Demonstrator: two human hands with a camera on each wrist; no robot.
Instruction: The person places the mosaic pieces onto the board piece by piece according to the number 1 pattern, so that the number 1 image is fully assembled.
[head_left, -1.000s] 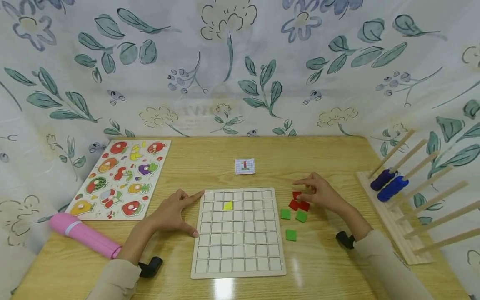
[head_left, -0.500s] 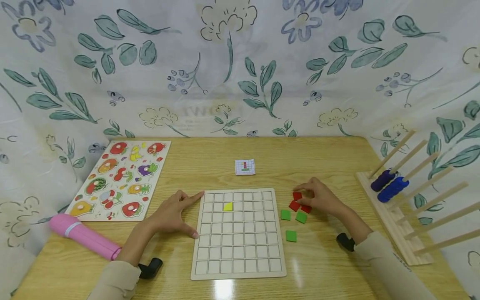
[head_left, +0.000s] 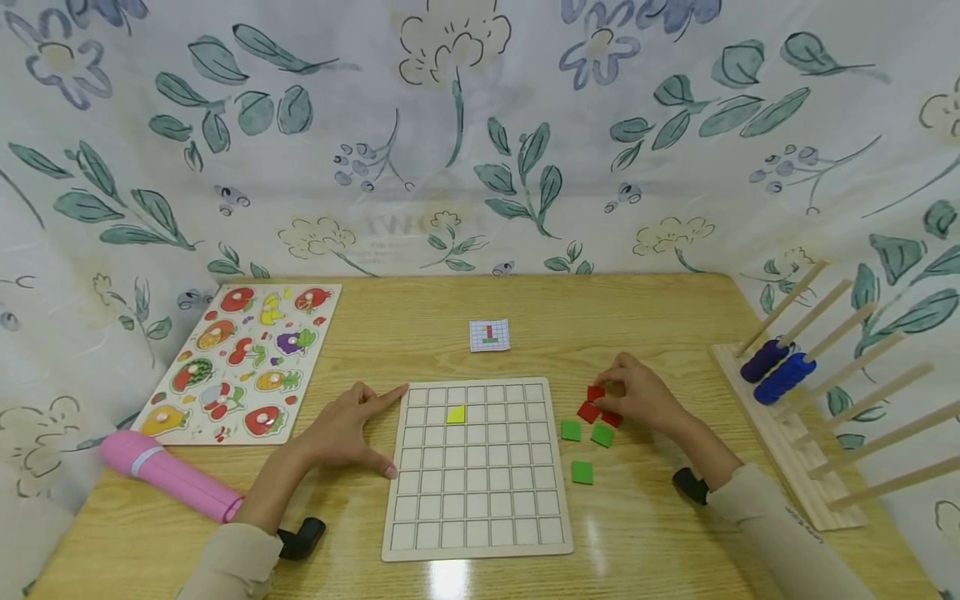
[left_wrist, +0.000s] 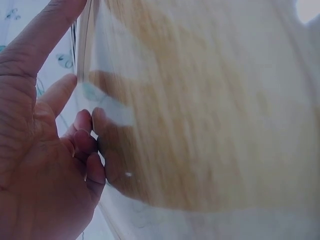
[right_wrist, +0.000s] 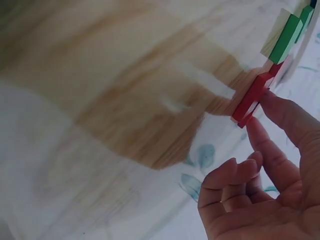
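A square wooden grid board [head_left: 477, 527] lies on the table with one yellow tile [head_left: 455, 413] in its upper part. My left hand [head_left: 337, 429] spans the board's left side, index fingertip at the upper left corner and thumb at the left edge. To the right of the board lie several red tiles [head_left: 588, 412] in a cluster, partly covered by my right hand [head_left: 641, 396]. In the right wrist view the thumb and index fingertip pinch at a red tile [right_wrist: 253, 96]. Green tiles [head_left: 582, 472] lie nearer, beside the board.
A small pattern card [head_left: 489, 335] lies beyond the board. The fruit puzzle board [head_left: 292, 400] and a pink cylinder with a pale band [head_left: 180, 479] are at left. On the right stands a wooden peg rack [head_left: 832, 492] with blue beads [head_left: 785, 379].
My right hand's index finger has come down and in toward the thumb at the red tiles. The top red tile has shifted slightly. My left hand stays at the board edge.
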